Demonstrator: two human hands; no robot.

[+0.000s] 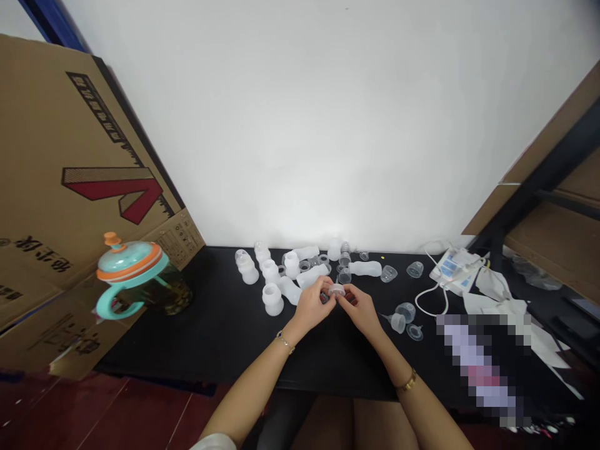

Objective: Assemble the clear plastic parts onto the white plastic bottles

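My left hand (313, 303) and my right hand (360, 309) meet above the black table. Between their fingertips they grip a small whitish bottle collar ring (336, 289). Behind and to the left of my hands are several white baby bottles (272, 301), some standing and some lying. One capped bottle (246, 269) stands at the left of this group. Right of my right hand lie a clear dome cap (405, 311), another collar ring (398, 323) and a clear silicone nipple (415, 332).
A large jug (140, 281) with a teal handle stands at the left by a cardboard box (70, 187). At the right are a white power strip (454, 270) with a looped cable and white papers (497, 306). A white wall (319, 125) rises behind the black table (225, 331).
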